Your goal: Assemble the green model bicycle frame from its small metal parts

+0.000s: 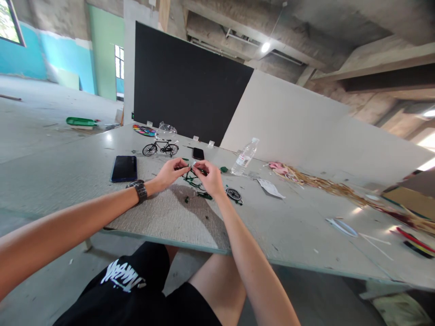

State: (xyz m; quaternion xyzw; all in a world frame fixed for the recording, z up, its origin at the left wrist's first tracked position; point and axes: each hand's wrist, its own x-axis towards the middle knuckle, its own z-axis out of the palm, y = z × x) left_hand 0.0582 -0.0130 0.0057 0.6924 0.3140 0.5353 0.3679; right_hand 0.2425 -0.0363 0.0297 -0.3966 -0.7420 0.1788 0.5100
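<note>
My left hand (175, 171) and my right hand (210, 177) meet over the table, thumbs and fingers pinched close together. A tiny pale piece shows between the fingertips, too small to name, and dark slim parts lie against the fingers. Just below them is a dark green model bicycle frame (192, 182); whether the fingers hold it I cannot tell. Small green parts (204, 195) lie nearer to me. A spoked model wheel (234, 194) rests flat to the right of my right hand. Beyond my left hand an assembled black model bicycle (160, 147) stands upright.
On the grey table (152, 222) lie a tablet (124, 169) at left and a phone (198, 154) behind my hands. A clear bottle (245, 156) stands at right, with a paper sheet (270, 188) and a pile of tan strips (319, 185) beyond. A colour wheel (144, 131) lies at the back.
</note>
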